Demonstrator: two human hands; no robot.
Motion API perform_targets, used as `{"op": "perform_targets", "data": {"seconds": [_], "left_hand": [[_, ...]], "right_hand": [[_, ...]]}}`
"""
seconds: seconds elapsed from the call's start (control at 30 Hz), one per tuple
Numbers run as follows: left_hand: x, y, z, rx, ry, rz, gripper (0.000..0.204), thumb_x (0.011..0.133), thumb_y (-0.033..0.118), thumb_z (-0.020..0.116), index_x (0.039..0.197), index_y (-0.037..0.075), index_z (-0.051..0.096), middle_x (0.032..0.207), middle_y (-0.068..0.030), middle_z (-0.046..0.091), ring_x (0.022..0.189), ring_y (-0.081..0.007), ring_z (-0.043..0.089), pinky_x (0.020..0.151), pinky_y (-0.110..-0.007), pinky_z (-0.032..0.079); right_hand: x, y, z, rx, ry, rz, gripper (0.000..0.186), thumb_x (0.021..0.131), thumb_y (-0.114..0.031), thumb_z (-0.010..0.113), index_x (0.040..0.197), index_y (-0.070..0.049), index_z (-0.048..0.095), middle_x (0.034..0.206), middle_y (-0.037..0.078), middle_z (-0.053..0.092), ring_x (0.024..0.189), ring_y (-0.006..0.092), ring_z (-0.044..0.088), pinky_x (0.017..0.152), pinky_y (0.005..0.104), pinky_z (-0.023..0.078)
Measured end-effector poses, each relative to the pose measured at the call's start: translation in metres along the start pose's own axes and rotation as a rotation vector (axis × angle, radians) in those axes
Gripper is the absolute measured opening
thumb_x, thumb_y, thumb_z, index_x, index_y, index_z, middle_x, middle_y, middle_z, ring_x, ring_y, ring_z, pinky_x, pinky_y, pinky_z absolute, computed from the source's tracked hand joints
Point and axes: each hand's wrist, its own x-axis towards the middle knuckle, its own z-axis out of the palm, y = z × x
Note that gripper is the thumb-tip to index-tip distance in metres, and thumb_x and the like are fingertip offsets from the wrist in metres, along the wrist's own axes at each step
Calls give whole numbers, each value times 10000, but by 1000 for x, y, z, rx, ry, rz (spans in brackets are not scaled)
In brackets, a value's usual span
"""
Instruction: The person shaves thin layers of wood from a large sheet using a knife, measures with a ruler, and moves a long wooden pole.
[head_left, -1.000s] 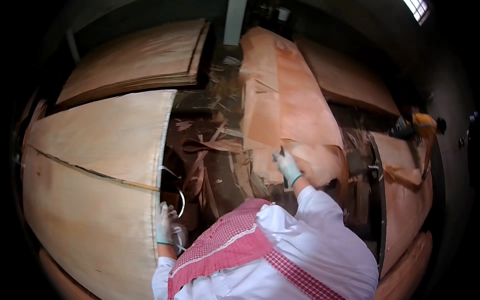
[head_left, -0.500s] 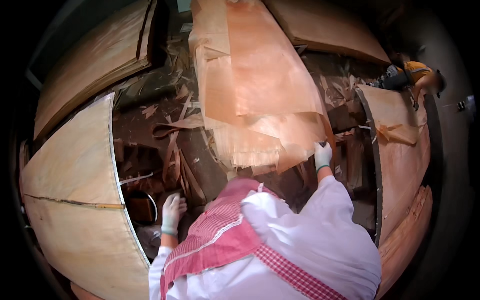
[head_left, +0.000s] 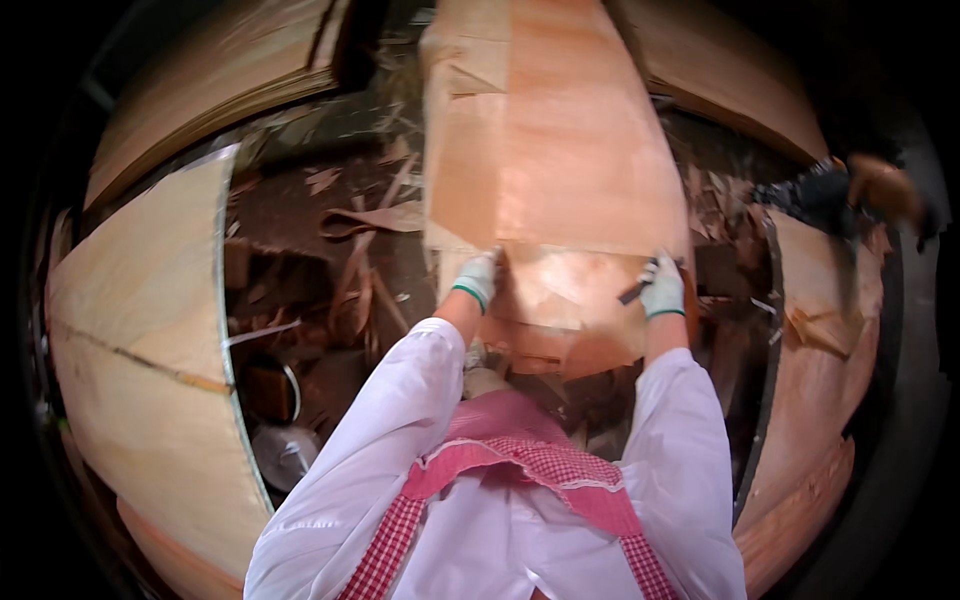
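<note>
My left hand [head_left: 478, 278], in a white glove with a green cuff, is at the left part of a crosswise edge on a stack of thin pinkish veneer sheets [head_left: 580, 150]; its fingertips are blurred and partly hidden. My right hand [head_left: 662, 290], gloved alike, is closed on a dark flat tool [head_left: 630, 294], probably a blade, at the right end of that edge. A shorter, uneven veneer layer [head_left: 550, 310] with ragged near edges lies below both hands.
Veneer piles stand at far left [head_left: 220, 90], far right [head_left: 720, 70], near left [head_left: 140, 290] and near right [head_left: 810, 400]. Torn scraps [head_left: 360, 285] litter the floor between them. A co-worker [head_left: 880, 190] bends at the right. A round container [head_left: 275, 390] is low left.
My left hand has risen from beside the left pile onto the middle veneer. My right hand has shifted right with the tool, then slightly up. The view has swung toward the middle stack.
</note>
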Motion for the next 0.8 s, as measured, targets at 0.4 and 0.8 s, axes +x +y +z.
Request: {"op": "perform_targets", "data": {"seconds": [0.4,0.8], "left_hand": [[-121,2,0,427,46,691,169,929,222,628,961,73,555,915,-50,569,844,-154,558,725,-303,474],[-369,9,-2,206,-53,886,302,958,134,579,1232,30,505,1140,-71,604,1046,-157,584,921,-326,480]], "right_hand": [[-122,14,-14,-1270,-260,-676,479,830,-245,720,1214,-32,529,1132,140,616,992,280,636,866,381,508],[-191,42,-158,-737,258,-582,209,892,-116,636,1066,-4,608,997,100,674,925,187,640,858,299,489]]}}
